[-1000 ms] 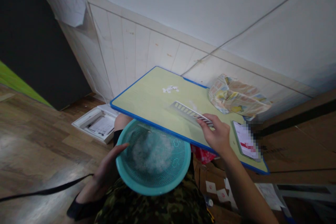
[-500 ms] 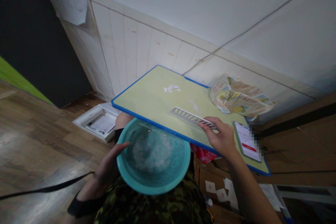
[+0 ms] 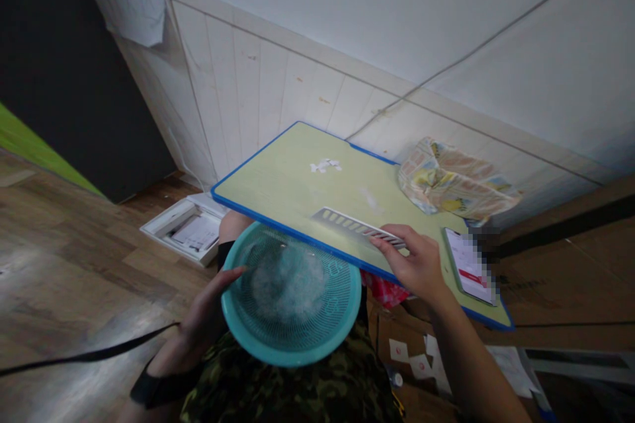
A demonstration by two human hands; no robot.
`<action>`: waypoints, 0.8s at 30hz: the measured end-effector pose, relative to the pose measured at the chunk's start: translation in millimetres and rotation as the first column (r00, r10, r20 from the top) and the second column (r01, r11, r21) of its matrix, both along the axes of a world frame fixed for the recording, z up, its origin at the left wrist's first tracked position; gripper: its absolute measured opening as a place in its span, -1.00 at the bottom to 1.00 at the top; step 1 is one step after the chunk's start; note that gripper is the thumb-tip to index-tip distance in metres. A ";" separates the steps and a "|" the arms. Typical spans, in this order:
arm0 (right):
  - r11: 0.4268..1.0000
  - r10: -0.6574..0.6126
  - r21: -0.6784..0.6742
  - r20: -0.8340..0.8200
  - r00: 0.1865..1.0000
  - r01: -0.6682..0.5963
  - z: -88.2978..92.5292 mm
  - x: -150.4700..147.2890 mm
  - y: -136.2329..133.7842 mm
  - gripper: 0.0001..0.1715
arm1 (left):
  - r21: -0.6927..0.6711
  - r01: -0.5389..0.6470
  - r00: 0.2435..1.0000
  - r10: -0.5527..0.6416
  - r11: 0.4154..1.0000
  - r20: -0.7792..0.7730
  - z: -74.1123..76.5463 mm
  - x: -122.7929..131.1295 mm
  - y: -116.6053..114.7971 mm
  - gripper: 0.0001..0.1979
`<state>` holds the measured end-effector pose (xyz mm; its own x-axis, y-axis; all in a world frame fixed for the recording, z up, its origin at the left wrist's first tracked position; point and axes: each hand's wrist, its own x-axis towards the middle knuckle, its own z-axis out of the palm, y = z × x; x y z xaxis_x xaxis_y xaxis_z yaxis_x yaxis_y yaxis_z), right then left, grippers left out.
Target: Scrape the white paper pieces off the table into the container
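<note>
My right hand point(image 3: 415, 262) is closed on the near end of a long grey slotted strip point(image 3: 347, 221) that lies flat on the pale green table point(image 3: 278, 178) near its blue front edge. My left hand point(image 3: 206, 314) holds the left rim of a teal mesh basket point(image 3: 342, 307) resting on my lap, just under the table's edge. Inside the basket lies a heap of small whitish pieces point(image 3: 288, 277). A few white bits point(image 3: 325, 165) sit further back on the table.
A phone point(image 3: 469, 264) with a lit screen lies at the table's right end, behind it a crumpled printed bag point(image 3: 456, 182). On the wooden floor to the left is an open white box point(image 3: 186, 228). A black strap point(image 3: 84, 357) crosses the lower left. Cardboard lies under the table at right.
The strip under my right hand has slid a little left and nearer the table's front edge. The left hand and basket have hardly moved.
</note>
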<state>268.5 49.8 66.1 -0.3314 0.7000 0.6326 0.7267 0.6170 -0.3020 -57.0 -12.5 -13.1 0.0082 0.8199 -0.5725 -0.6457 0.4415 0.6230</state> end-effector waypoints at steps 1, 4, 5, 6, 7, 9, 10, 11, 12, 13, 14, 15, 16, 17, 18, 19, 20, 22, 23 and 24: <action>1.000 0.007 0.002 0.003 1.000 -0.007 0.3 -0.4 -1.7 -0.93 | -0.004 -0.013 1.000 0.013 1.000 -0.007 1.6 0.4 -0.1 -0.87; 1.000 0.030 0.006 0.013 0.999 -0.030 3.2 -0.9 -8.9 -0.93 | -0.029 -0.034 0.999 0.034 0.999 -0.022 6.9 1.6 -0.8 -0.84; 0.999 0.034 0.004 0.018 0.999 -0.034 4.2 -1.0 -11.3 -0.92 | -0.035 -0.034 0.999 0.033 0.999 -0.021 8.4 1.8 -1.1 -0.82; 0.999 0.034 0.004 0.024 0.999 -0.034 4.9 -1.3 -13.5 -0.92 | -0.041 -0.031 0.999 0.030 0.999 -0.017 9.5 1.9 -1.3 -0.81; 0.999 0.034 0.004 0.030 0.999 -0.034 5.4 -1.5 -15.4 -0.92 | -0.044 -0.027 1.000 0.027 0.999 -0.012 10.2 1.9 -1.4 -0.80; 0.999 0.038 0.002 0.034 0.999 -0.038 5.7 -2.1 -18.1 -0.90 | -0.047 -0.024 1.000 0.024 0.999 -0.004 10.1 1.5 -1.4 -0.78; 0.999 0.043 -0.003 0.034 0.999 -0.043 5.5 -2.3 -19.1 -0.89 | -0.047 -0.018 1.000 0.018 0.999 0.002 9.4 1.0 -1.4 -0.76; 0.999 0.048 -0.008 0.032 0.998 -0.048 5.3 -2.5 -19.8 -0.89 | -0.044 -0.010 1.000 0.010 0.999 0.009 8.4 0.4 -1.3 -0.76; 0.999 0.051 -0.015 0.029 0.998 -0.051 5.1 -2.7 -20.4 -0.88 | -0.039 -0.002 1.000 0.002 0.999 0.019 7.2 -0.2 -1.1 -0.75; 0.999 0.050 -0.021 0.027 0.998 -0.050 5.0 -2.8 -21.0 -0.88 | -0.037 0.005 1.000 -0.004 0.999 0.031 5.9 -0.8 -1.0 -0.76; 0.999 0.045 -0.026 0.026 0.999 -0.044 5.1 -2.8 -21.6 -0.88 | -0.037 0.006 0.999 -0.005 0.999 0.043 4.5 -1.4 -0.9 -0.77; 0.999 0.040 -0.029 0.024 0.999 -0.039 5.5 -2.7 -22.2 -0.89 | -0.041 0.001 0.999 0.001 0.999 0.052 3.3 -1.9 -0.9 -0.78; 0.999 0.036 -0.030 0.019 0.999 -0.035 6.2 -2.6 -22.8 -0.90 | -0.047 -0.009 0.998 0.012 0.999 0.058 2.2 -2.3 -0.8 -0.78; 0.999 0.033 -0.034 0.013 0.999 -0.032 7.2 -2.3 -23.2 -0.91 | -0.053 -0.016 0.998 0.019 0.998 0.067 1.2 -2.6 -0.7 -0.78; 0.999 0.032 -0.035 0.005 0.999 -0.032 8.4 -2.0 -23.2 -0.93 | -0.055 -0.018 0.997 0.022 0.998 0.078 0.3 -2.9 -0.5 -0.78; 0.999 0.032 -0.031 -0.007 0.999 -0.032 9.7 -1.5 -22.5 -0.94 | -0.052 -0.017 0.996 0.022 0.998 0.090 -0.5 -3.2 -0.4 -0.78; 0.999 0.025 -0.020 -0.020 0.999 -0.026 11.0 -1.0 -20.6 -0.94 | -0.046 -0.014 0.994 0.019 0.999 0.104 -1.0 -3.4 -0.2 -0.78; 1.000 -0.012 0.019 -0.046 0.999 0.013 12.3 0.0 -12.3 -0.91 | -0.029 -0.006 0.992 0.010 1.000 0.128 -1.2 -3.8 0.1 -0.79; 0.998 -0.041 0.039 -0.056 0.998 0.044 11.9 0.5 -5.6 -0.90 | -0.024 -0.007 0.991 0.010 1.000 0.132 -0.9 -3.8 0.2 -0.79; 0.995 -0.075 0.057 -0.068 0.995 0.079 10.6 1.0 2.7 -0.89 | -0.021 -0.013 0.992 0.016 1.000 0.127 -0.3 -3.7 0.4 -0.80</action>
<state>269.4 52.5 76.8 -0.2347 0.6823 0.6924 0.7525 0.5785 -0.3149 -60.7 -12.1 -13.4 0.0706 0.8086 -0.5841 -0.7256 0.4435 0.5262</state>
